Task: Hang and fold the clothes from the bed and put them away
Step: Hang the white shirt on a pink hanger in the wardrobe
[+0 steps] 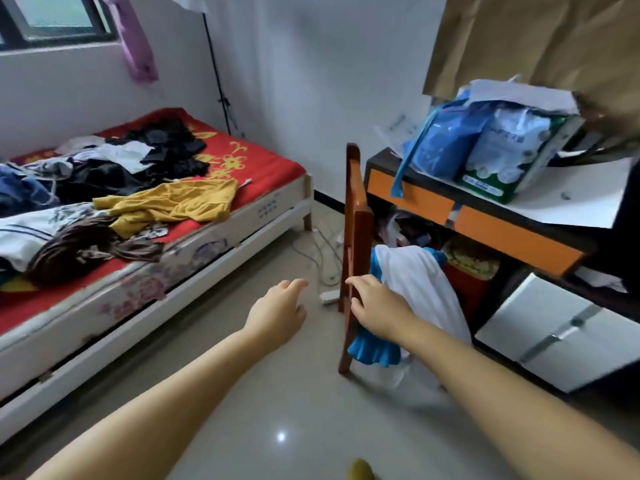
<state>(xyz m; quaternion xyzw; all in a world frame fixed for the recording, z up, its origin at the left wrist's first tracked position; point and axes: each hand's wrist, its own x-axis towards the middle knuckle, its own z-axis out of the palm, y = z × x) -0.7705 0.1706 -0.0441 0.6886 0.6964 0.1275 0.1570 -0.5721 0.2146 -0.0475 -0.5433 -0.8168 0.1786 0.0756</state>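
Note:
The bed (242, 157) with a red flowered sheet stands at the left, strewn with clothes: a yellow garment (173, 202), black pieces (166, 150), a white one (121, 152), a brown striped one (90, 247) and blue cloth (20, 192). A white and blue garment (415, 289) lies on a wooden chair (356, 209) in front of the desk. My left hand (277, 313) hovers over the floor with loose fingers, holding nothing. My right hand (374, 306) reaches over the chair's frame, fingers slightly curled, just above that garment.
A desk with orange drawers (512, 233) stands at the right, piled with blue bags (446, 140) and papers. A white box (561, 330) sits beneath it. Cables and a power strip (329, 296) lie on the tiled floor between bed and chair. A purple curtain (135, 39) hangs by the window.

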